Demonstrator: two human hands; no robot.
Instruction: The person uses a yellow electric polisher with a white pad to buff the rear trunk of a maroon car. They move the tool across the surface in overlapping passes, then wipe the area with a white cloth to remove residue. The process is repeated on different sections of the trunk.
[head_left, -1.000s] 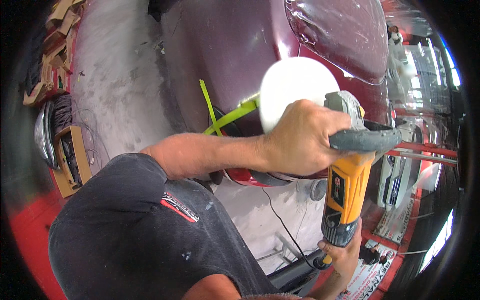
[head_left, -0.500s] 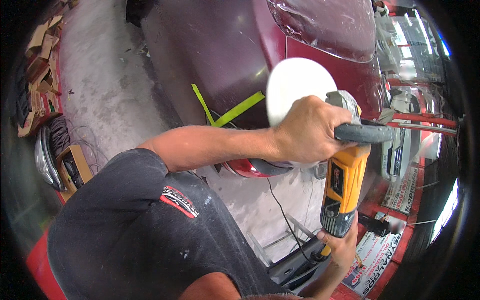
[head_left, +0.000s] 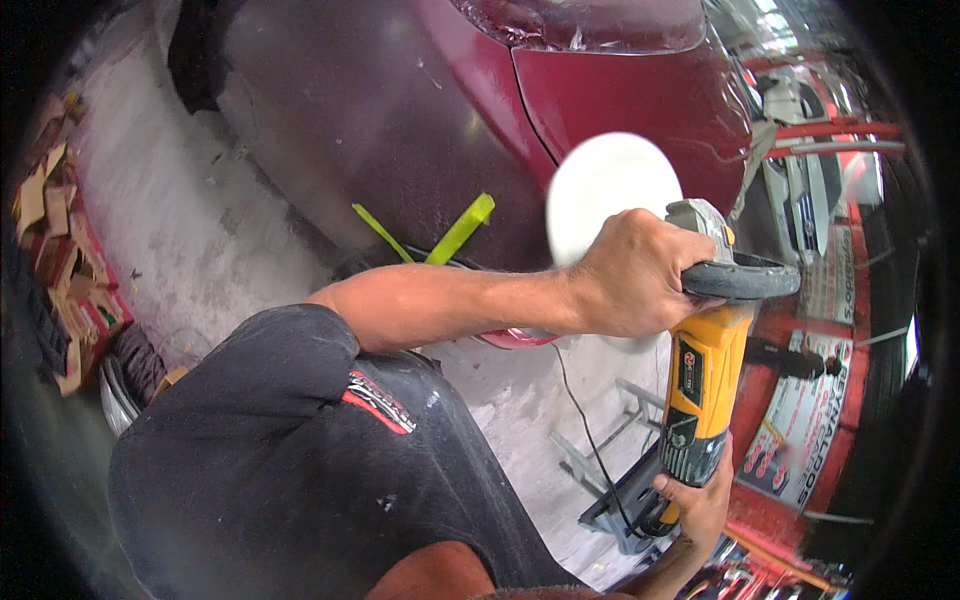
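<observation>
Both my hands are on a yellow and black electric polisher (head_left: 705,375). My left hand (head_left: 635,275) is closed at its front end, round the black loop handle (head_left: 742,277). Lower down, my right hand (head_left: 706,505) wraps round the rear of the body, near the cord. The round white pad (head_left: 612,190) is blurred and lies over the dark red rear panel (head_left: 620,95) of a car; whether it touches the paint I cannot tell. Strips of yellow-green tape (head_left: 462,230) stick to the car beside a dull, dark purple panel (head_left: 350,120).
A black power cord (head_left: 578,418) hangs from the polisher past a grey metal step frame (head_left: 610,435). Torn cardboard boxes (head_left: 60,230) line the left side. A red wall with a white sign (head_left: 800,430) and another vehicle (head_left: 800,190) stand at the right.
The polisher and both hands have shifted slightly right and down in view, while the car appears further left. The pad now overlaps more of the glossy red panel. Both grips stay the same.
</observation>
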